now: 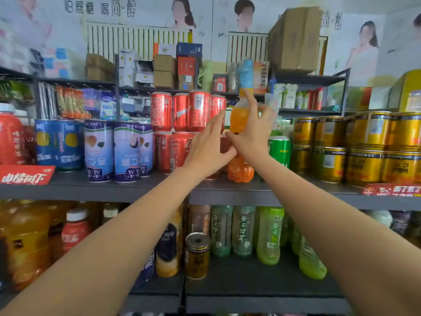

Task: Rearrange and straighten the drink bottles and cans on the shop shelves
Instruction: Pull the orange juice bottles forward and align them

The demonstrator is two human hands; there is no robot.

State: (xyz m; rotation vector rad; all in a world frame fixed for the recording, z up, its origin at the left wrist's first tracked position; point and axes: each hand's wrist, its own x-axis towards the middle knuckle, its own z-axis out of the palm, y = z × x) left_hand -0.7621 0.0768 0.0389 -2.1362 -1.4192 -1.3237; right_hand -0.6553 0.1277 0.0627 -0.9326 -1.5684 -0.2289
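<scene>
On the middle shelf [95,187], at the far left, stand blue cans [59,144] and next to them pale blue cans [126,151]. After them come the red cans [180,112], stacked in two layers. The left hand [208,144] reaches to this stack with straight fingers; it touches the cans and holds nothing. Just beside it the right hand [252,133] has its fingers curled round an orange bottle [239,117], which is blurred and stands high, above another orange bottle [241,169] on the shelf. To the right are a green can [280,150] and stacked gold cans [364,147]
</scene>
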